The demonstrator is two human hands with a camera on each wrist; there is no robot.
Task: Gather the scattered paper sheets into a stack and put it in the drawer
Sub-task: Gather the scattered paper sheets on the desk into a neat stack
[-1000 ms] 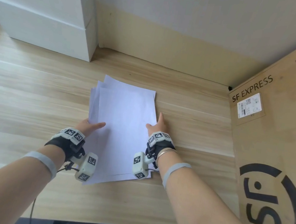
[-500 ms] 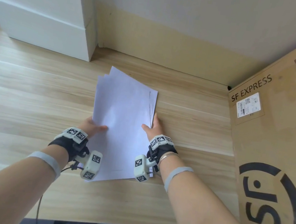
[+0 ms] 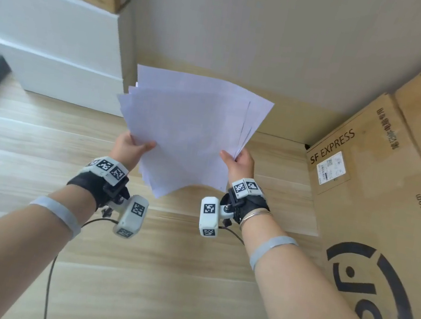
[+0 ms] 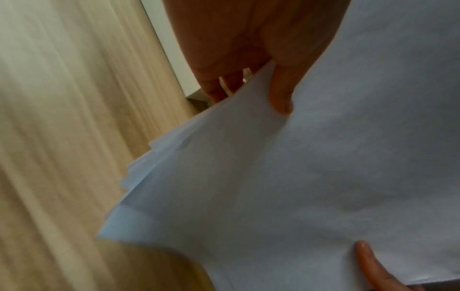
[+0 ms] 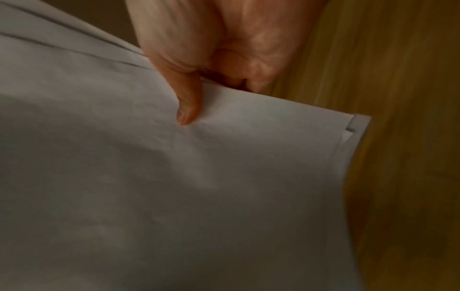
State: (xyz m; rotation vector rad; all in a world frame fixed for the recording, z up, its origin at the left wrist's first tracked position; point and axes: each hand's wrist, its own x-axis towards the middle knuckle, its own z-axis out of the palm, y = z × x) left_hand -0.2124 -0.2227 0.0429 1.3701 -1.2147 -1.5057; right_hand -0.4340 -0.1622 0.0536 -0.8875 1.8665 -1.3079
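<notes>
The left hand [image 3: 131, 146] pinches the left edge of the loose bundle of white paper sheets [image 3: 188, 133], thumb on the near face and the other fingers behind it, and the right hand [image 3: 239, 162] clamps the right edge in the same way, thumb in front. Between the two hands the sheets hang in the air above the pale wood-grain tabletop [image 3: 40, 149], touching nothing else; their corners fan out unevenly at the top and at the lower left, so the edges are not yet flush. By this look the gathering step is nearly over and squaring is in hand: the next move probably calls for tapping the bottom edge on the tabletop to align the sheets, with a loose enough grip to let them slide. The white drawer unit [image 3: 55, 52] stands at the back left, shut as far as one can tell, so a hand must come free to open it.
</notes>
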